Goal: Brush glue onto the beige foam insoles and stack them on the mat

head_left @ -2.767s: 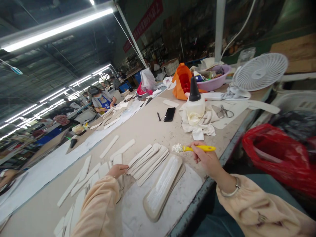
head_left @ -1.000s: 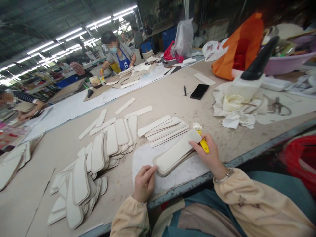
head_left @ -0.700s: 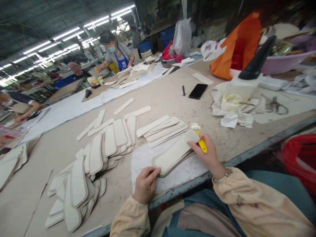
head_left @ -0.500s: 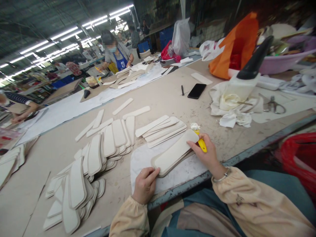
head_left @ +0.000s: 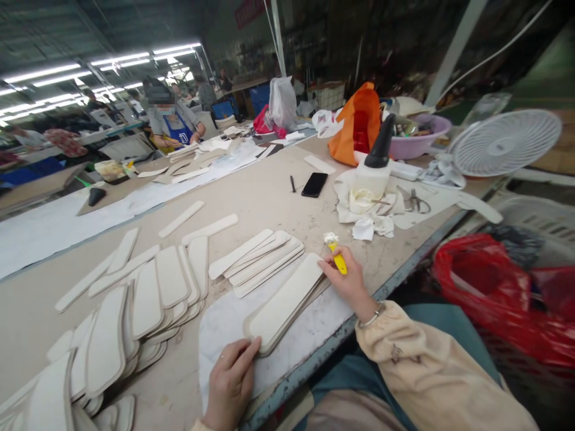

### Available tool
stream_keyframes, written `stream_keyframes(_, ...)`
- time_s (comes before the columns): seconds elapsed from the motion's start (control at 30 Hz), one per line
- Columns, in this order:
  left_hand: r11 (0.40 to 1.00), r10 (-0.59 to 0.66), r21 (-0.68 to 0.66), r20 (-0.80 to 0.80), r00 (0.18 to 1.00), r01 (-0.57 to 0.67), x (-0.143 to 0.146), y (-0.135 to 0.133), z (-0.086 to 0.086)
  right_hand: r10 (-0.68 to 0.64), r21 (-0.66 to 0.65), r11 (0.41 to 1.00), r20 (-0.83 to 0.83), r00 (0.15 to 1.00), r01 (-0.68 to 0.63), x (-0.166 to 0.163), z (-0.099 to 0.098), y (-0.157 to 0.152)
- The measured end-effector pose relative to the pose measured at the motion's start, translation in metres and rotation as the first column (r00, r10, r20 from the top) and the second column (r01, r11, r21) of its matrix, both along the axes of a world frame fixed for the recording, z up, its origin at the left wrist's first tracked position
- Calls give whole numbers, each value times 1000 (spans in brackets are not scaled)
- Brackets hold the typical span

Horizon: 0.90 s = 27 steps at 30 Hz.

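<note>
Cream-coloured and long, the top panel [head_left: 287, 299] lies over others on a white sheet [head_left: 222, 323], on the near side of the black phone [head_left: 314, 184]. From my distant seat I see the right hand [head_left: 348, 280], also nearer than the phone, closed around a yellow brush [head_left: 340, 263] with white paste [head_left: 331, 238] on its end and touching the panel's far end; the left hand [head_left: 231, 377], farther from the phone, is half curled with fingertips at the panel's near corner, and I cannot tell whether they pinch it. Just right of the phone stands a black-nozzled bottle [head_left: 372, 178].
</note>
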<state>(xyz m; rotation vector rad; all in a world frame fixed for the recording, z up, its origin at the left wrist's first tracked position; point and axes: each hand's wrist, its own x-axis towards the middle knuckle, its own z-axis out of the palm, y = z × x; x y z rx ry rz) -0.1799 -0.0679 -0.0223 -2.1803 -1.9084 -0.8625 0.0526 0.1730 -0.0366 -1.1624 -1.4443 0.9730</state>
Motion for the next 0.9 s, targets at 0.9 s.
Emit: stream_keyframes(0.9,999,-33,6,-43,999,34,-11,0,-10,-36,220,974,368,929,-50,7,-1,1)
